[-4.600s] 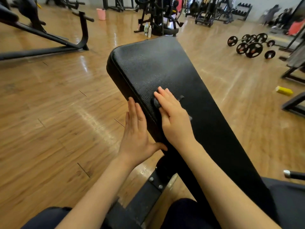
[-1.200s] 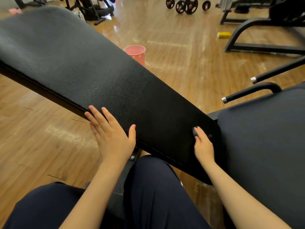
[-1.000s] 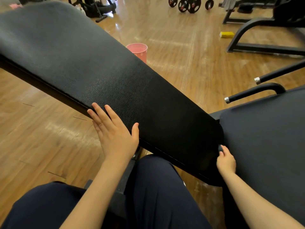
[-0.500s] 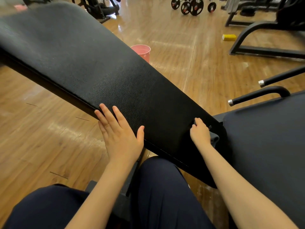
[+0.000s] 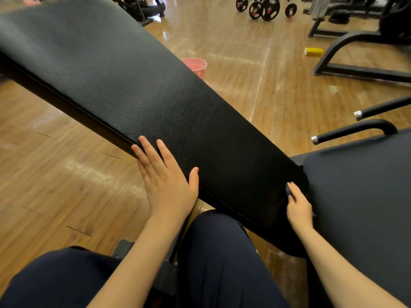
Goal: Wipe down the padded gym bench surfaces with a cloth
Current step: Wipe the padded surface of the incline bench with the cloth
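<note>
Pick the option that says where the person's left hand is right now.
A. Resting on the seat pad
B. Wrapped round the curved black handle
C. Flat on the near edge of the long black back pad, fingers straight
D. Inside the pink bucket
C: the left hand lies open with straight fingers on the near edge of the back pad, far from the handle, the pink bucket and the seat pad.

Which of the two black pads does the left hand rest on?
The long back pad: the left hand lies flat on its near edge. The seat pad lies right, untouched by it.
</note>
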Available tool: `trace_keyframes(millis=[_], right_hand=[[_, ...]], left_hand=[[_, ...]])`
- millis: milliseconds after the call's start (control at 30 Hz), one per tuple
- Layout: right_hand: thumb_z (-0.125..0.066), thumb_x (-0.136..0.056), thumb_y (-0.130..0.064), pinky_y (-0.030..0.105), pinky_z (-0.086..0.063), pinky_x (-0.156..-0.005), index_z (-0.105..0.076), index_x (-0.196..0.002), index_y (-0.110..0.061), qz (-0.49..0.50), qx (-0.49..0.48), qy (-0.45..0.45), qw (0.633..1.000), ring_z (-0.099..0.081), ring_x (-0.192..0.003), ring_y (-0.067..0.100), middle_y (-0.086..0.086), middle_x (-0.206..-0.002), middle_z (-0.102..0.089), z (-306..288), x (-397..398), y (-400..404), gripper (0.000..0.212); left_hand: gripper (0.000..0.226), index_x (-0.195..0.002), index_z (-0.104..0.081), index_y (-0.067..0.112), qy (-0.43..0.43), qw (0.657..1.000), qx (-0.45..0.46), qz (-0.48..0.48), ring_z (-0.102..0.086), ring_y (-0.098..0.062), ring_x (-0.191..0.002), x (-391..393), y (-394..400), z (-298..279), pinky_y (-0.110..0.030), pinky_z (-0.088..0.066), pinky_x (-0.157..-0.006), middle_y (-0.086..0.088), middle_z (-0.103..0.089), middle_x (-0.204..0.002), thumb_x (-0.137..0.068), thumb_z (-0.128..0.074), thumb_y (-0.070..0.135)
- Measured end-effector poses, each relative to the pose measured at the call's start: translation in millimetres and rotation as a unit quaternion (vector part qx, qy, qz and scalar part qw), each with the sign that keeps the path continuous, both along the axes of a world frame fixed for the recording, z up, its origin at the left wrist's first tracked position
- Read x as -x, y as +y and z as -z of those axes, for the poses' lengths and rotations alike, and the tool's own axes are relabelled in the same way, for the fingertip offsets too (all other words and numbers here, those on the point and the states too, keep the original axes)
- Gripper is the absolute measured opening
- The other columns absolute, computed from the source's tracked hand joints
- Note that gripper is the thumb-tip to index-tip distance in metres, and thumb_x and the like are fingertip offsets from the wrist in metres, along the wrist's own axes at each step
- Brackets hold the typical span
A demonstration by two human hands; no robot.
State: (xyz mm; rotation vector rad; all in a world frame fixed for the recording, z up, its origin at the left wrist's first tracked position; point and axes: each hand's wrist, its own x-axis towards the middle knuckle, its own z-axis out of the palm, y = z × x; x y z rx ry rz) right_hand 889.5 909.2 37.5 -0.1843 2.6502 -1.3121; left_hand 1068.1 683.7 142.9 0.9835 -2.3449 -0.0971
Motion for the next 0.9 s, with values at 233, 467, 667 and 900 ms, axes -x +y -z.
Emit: trace_keyframes(millis=[233, 467, 667, 900], right_hand=[[-0.042, -0.093, 0.005, 0.017, -0.011, -0.109, -0.044, -0.137, -0.007, -0.243, 0.056, 0.162, 0.955, -0.025, -0.139, 0.018, 0.006, -0.147, -0.037, -79.0, -25.3, -126.8, 0.045], [-0.044, -0.095, -0.001, 0.011, -0.013, -0.11, -0.041, -0.139, -0.016, -0.259, 0.042, 0.16, 0.952, -0.024, -0.137, 0.006, -0.004, -0.146, -0.035, -58.8, -19.8, -93.1, 0.047], [-0.04, -0.095, 0.003, 0.02, -0.016, -0.111, -0.043, -0.138, -0.01, -0.213, 0.017, 0.117, 0.97, -0.025, -0.139, 0.013, -0.003, -0.146, -0.035, -42.8, -14.1, -63.0, 0.044], [-0.041, -0.094, 0.005, 0.009, -0.005, -0.105, -0.04, -0.139, -0.008, -0.29, 0.029, 0.19, 0.938, -0.02, -0.141, 0.019, 0.006, -0.149, -0.033, -100.9, -22.4, -161.9, 0.047]], left_hand=[[0.092, -0.142, -0.02, -0.016, 0.007, 1.0, -0.013, -0.003, -0.002, -0.057, -0.137, 2.7, 2.8, -4.7, -0.049, -0.006, -0.111, -0.043, -0.005, -0.147, -0.08, -0.067, 0.035], [0.093, -0.147, -0.014, -0.007, -0.008, 0.999, -0.038, 0.018, 0.007, -0.049, -0.139, -4.4, 0.0, -6.3, -0.057, -0.008, -0.11, -0.036, 0.003, -0.151, -0.083, -0.065, 0.037], [0.095, -0.147, -0.007, -0.009, 0.047, 0.998, -0.04, -0.009, 0.006, -0.045, -0.142, -11.3, -21.6, -19.0, -0.053, -0.003, -0.112, -0.034, 0.004, -0.153, -0.084, -0.064, 0.034], [0.092, -0.142, -0.011, -0.018, 0.092, 0.995, -0.046, -0.011, 0.002, -0.054, -0.139, -2.0, -34.2, -25.7, -0.043, -0.002, -0.114, -0.044, 0.004, -0.146, -0.085, -0.066, 0.03]])
